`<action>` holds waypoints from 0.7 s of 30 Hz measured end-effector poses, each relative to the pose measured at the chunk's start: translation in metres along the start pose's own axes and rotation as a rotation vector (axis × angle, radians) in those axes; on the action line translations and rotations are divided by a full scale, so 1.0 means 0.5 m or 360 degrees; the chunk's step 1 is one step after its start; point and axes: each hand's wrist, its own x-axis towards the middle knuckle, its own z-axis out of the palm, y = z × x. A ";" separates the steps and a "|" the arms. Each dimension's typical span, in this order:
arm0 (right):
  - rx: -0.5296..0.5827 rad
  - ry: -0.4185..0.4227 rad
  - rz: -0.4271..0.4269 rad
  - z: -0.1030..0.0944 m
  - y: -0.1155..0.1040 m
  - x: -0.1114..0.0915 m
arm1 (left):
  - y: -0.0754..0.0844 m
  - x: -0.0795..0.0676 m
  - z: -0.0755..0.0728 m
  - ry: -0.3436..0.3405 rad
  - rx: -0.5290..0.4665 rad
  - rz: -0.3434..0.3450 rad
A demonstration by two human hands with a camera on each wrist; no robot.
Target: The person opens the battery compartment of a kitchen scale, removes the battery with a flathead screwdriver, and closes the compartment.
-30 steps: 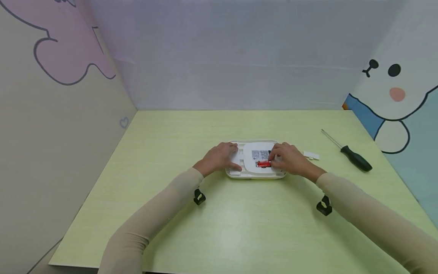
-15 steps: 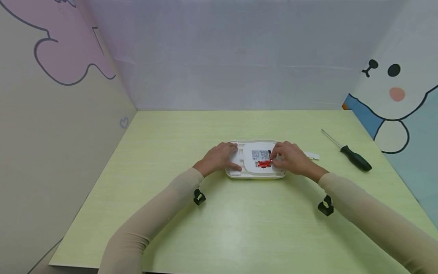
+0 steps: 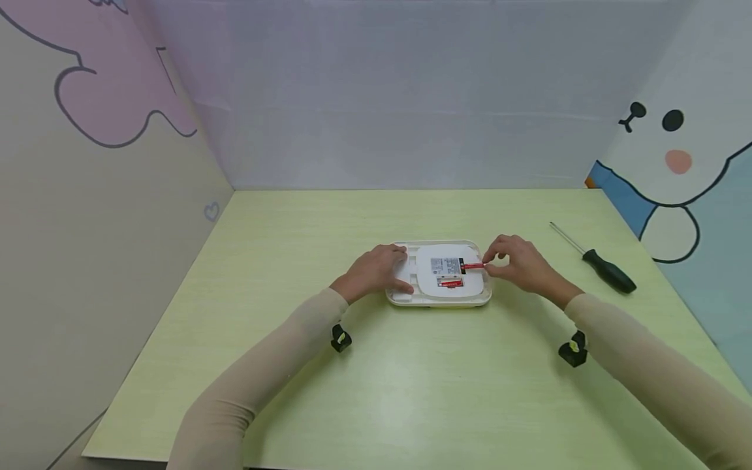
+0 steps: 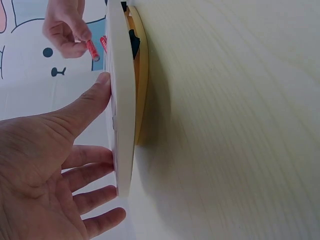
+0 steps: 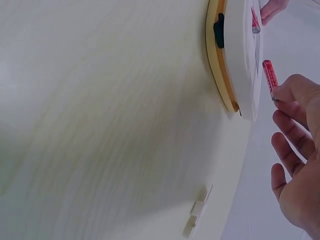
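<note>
A white, rounded battery-powered device [image 3: 452, 251] lies face down on the table, its printed label and battery compartment showing. My left hand [image 3: 378, 269] rests on the device's left end, with the thumb and fingers spread apart and their tips touching it. Over the device's right side, my right hand [image 3: 523, 264] pinches one end of a red battery [image 5: 270, 75] between thumb and fingertips. The battery's free end points left, and the right wrist view shows it apart from the device. A second red battery [image 3: 451, 284] sits in the compartment.
To the right lies a screwdriver [image 3: 608, 269] with a dark green handle. The small white battery cover [image 5: 198, 212] lies on the table, hidden behind my right hand in the head view. Walls with cartoon drawings stand around the table.
My right hand has lifted one battery out of the compartment and moved it right and slightly away from me. My left hand has stayed on the device.
</note>
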 end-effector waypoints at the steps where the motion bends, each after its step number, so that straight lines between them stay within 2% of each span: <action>1: -0.0008 0.0011 0.0007 -0.003 0.007 -0.001 | 0.000 0.001 0.000 0.0003 0.0003 0.0003; 15: -0.0052 0.0190 0.0168 -0.042 0.104 -0.019 | -0.002 0.002 0.003 0.0005 -0.0010 0.0009; 21: -0.0048 0.0166 0.0277 -0.046 0.138 -0.033 | -0.003 0.004 0.005 0.0001 -0.0007 0.0003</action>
